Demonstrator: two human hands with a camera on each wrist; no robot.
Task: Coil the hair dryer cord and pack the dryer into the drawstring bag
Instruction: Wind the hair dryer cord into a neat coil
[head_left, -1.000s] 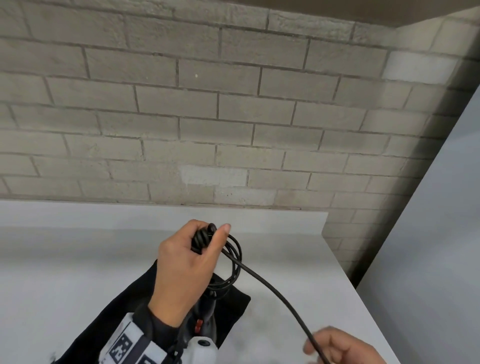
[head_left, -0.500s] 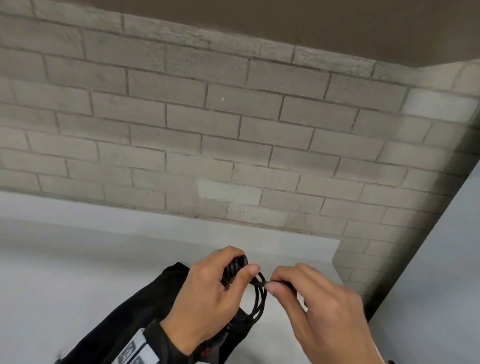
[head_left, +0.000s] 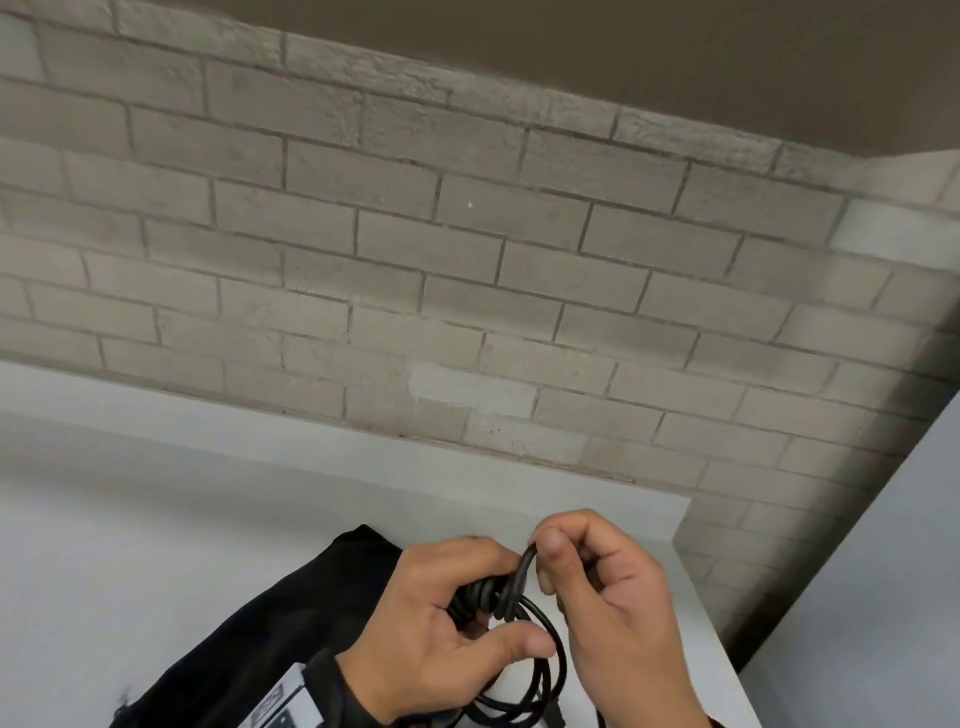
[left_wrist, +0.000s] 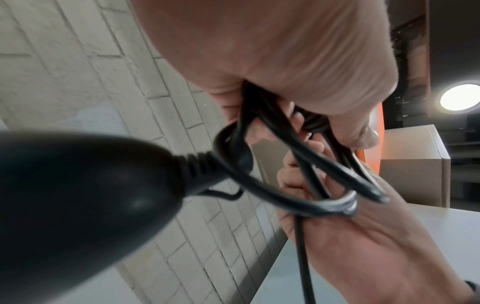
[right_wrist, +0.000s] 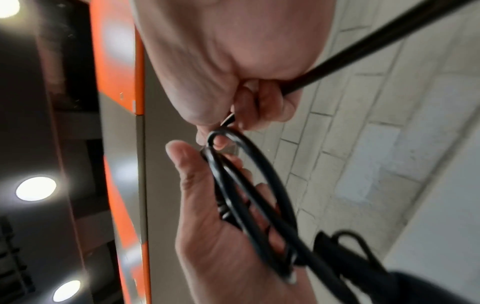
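1. Head view shows the left hand (head_left: 447, 618) curled round a bunch of black cord (head_left: 540, 670) loops, thumb laid across the front of them, fingers folded over the top.
2. Just beside it, the right hand (head_left: 613, 603) pinches one strand of the cord between thumb and forefinger, the other fingers curled in; the strand rises from the bundle to that pinch.
3. Left wrist view shows several loops passing through the left fist and hanging below it, with the hair dryer (left_wrist: 85, 197) close to the lens, its ribbed cord end pointing toward the hands.
4. Right wrist view shows a straight length of cord running out of the right fist, up and away past the lens.
5. Under the hands a black drawstring bag (head_left: 291, 623) lies flat on the white table (head_left: 130, 519), its long axis running from the near left toward the brick wall (head_left: 467, 260). What is in it cannot be told.
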